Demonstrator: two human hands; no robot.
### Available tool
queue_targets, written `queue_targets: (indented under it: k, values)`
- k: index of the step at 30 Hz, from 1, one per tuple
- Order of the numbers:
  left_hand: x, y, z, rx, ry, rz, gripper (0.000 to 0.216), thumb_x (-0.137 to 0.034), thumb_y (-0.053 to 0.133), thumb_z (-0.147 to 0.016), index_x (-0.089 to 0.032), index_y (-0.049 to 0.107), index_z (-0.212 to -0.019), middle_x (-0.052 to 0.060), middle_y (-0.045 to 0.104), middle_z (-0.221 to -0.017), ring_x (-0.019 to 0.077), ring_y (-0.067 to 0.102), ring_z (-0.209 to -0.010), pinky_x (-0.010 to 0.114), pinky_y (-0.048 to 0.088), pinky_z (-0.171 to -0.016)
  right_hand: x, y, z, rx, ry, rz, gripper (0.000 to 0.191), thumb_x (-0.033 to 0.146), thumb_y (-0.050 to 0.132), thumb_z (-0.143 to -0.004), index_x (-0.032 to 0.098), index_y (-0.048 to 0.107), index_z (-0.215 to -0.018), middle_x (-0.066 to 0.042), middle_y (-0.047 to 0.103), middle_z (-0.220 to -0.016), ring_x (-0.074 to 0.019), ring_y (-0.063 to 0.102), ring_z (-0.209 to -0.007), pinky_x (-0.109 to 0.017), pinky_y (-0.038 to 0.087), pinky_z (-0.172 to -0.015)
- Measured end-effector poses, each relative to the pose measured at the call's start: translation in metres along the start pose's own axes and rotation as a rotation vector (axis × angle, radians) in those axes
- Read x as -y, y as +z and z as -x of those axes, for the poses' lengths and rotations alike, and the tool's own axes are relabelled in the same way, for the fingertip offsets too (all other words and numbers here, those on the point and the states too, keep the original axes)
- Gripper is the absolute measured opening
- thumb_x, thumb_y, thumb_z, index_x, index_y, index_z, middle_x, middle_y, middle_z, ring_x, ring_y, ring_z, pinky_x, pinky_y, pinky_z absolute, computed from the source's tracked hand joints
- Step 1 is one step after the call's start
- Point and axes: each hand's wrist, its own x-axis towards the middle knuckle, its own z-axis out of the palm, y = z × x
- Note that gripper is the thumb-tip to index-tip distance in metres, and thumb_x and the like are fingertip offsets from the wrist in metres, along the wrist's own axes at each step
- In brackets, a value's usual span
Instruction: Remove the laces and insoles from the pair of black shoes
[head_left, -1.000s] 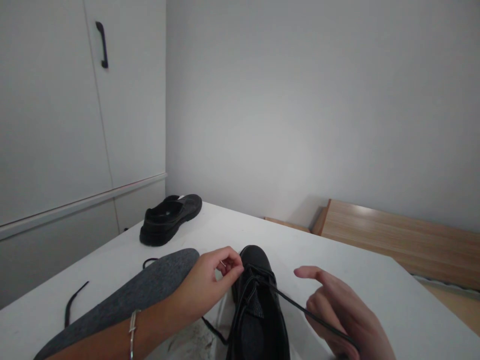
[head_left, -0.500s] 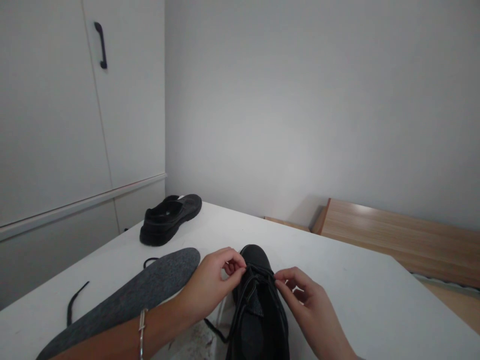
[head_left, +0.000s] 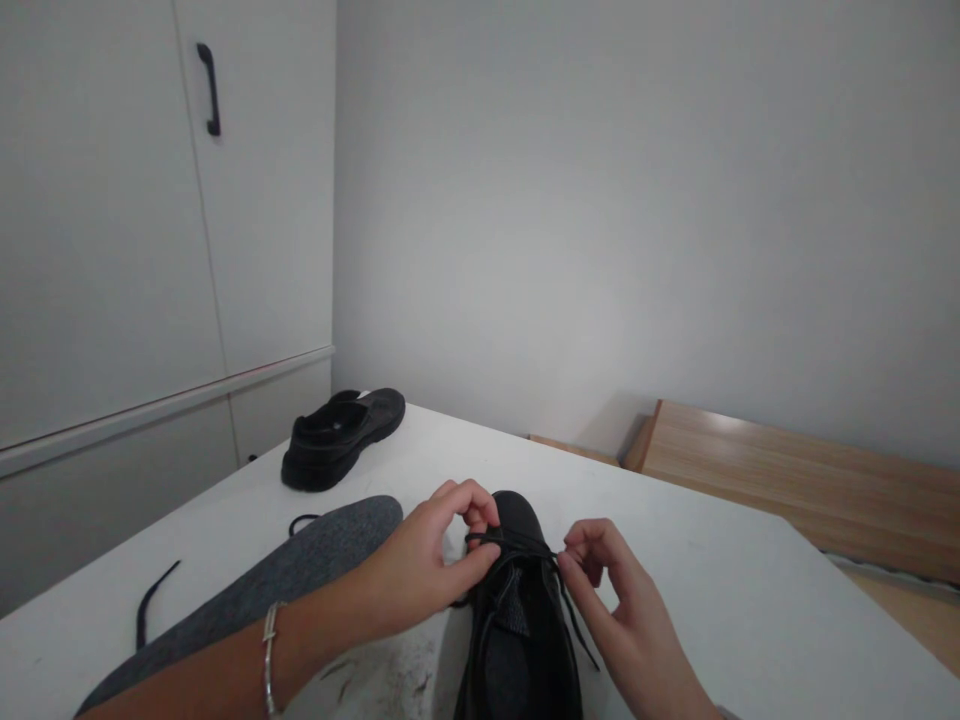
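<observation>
A black lace-up shoe (head_left: pixel 517 640) stands on the white table, its toe pointing away from me. My left hand (head_left: pixel 439 550) is at the left side of its lacing, thumb and fingers closed around a black shoelace (head_left: pixel 521 543). On the other side, my right hand (head_left: pixel 619 600) pinches the lace between thumb and index finger, and a loose end hangs down beside the shoe. The lace runs across the front of the shoe's opening between both hands. Under my left forearm lies a grey felt insole (head_left: pixel 300 565), partly covered.
A second black shoe (head_left: pixel 341 435) sits at the table's far left edge. Another dark lace (head_left: pixel 146 605) pokes out from beneath the insole. A white cabinet (head_left: pixel 262 200) stands at left, and a wooden surface (head_left: pixel 787 470) lies beyond the white table (head_left: pixel 720 570).
My right hand has shifted slightly right, drawing the lace taut across the shoe. A lace end now hangs at the right; the length that trailed at the lower left is mostly gone from there.
</observation>
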Motion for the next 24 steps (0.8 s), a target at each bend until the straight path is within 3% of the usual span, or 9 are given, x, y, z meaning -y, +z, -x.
queue_targets:
  k: [4, 8, 11, 14, 19, 22, 24]
  values:
    - [0.003, -0.01, -0.001, -0.168, 0.075, -0.138, 0.017, -0.01, 0.05, -0.077, -0.02, 0.057, -0.089, 0.0, 0.053, -0.085, 0.0183, 0.055, -0.083, 0.031, 0.042, -0.077, -0.004, -0.012, -0.004, -0.022, -0.003, 0.086, 0.014, 0.039, 0.055, -0.092, 0.025, 0.053, -0.093, 0.003, 0.056, -0.071, -0.0173, 0.051, -0.066, -0.028, 0.044, -0.061]
    - [0.008, -0.021, -0.003, -0.382, 0.103, -0.251, 0.022, -0.007, 0.048, -0.075, -0.021, 0.057, -0.089, -0.002, 0.053, -0.081, 0.0173, 0.054, -0.081, 0.03, 0.04, -0.076, -0.008, -0.026, -0.005, -0.138, 0.001, 0.19, 0.015, 0.037, 0.054, -0.087, 0.024, 0.055, -0.095, 0.002, 0.057, -0.069, -0.0177, 0.051, -0.061, -0.03, 0.045, -0.058]
    - [0.011, -0.027, -0.006, -0.49, 0.079, -0.19, 0.019, -0.009, 0.05, -0.078, -0.021, 0.058, -0.09, -0.001, 0.055, -0.083, 0.0165, 0.055, -0.083, 0.029, 0.041, -0.078, -0.008, -0.032, -0.005, -0.267, 0.077, 0.179, 0.021, 0.042, 0.058, -0.084, 0.023, 0.057, -0.093, 0.0, 0.058, -0.071, -0.0185, 0.056, -0.062, -0.031, 0.046, -0.058]
    - [0.011, -0.032, -0.009, -0.524, 0.019, 0.014, 0.009, -0.017, 0.058, -0.082, -0.019, 0.059, -0.091, -0.001, 0.059, -0.086, 0.0159, 0.059, -0.084, 0.029, 0.045, -0.08, -0.006, -0.035, -0.004, -0.359, 0.162, 0.017, 0.029, 0.049, 0.064, -0.082, 0.023, 0.058, -0.093, -0.002, 0.061, -0.075, -0.0177, 0.057, -0.062, -0.028, 0.043, -0.052]
    - [0.008, -0.035, -0.009, -0.431, -0.051, 0.458, 0.01, -0.028, 0.056, -0.093, -0.018, 0.06, -0.091, -0.003, 0.059, -0.066, 0.013, 0.058, -0.06, 0.025, 0.05, -0.059, -0.005, -0.039, -0.001, -0.379, 0.15, -0.231, 0.026, 0.049, 0.062, -0.092, 0.025, 0.061, -0.101, 0.004, 0.05, -0.058, -0.0124, 0.043, -0.051, -0.023, 0.035, -0.046]
    - [0.003, -0.033, -0.001, -0.234, -0.008, 0.648, 0.015, -0.031, 0.056, -0.096, -0.018, 0.061, -0.091, -0.002, 0.059, -0.065, 0.0127, 0.056, -0.054, 0.023, 0.048, -0.048, 0.003, -0.041, 0.003, -0.318, 0.107, -0.347, 0.026, 0.049, 0.068, -0.089, 0.025, 0.066, -0.097, 0.0, 0.055, -0.071, -0.0125, 0.046, -0.058, -0.023, 0.037, -0.05]
    - [-0.003, -0.031, 0.007, -0.03, 0.031, 0.674, 0.016, -0.03, 0.059, -0.096, -0.016, 0.063, -0.09, 0.002, 0.063, -0.072, 0.0149, 0.061, -0.06, 0.025, 0.051, -0.054, 0.012, -0.043, 0.006, -0.219, 0.131, -0.426, 0.031, 0.052, 0.075, -0.083, 0.023, 0.069, -0.09, -0.001, 0.055, -0.073, -0.0137, 0.046, -0.062, -0.024, 0.036, -0.052]
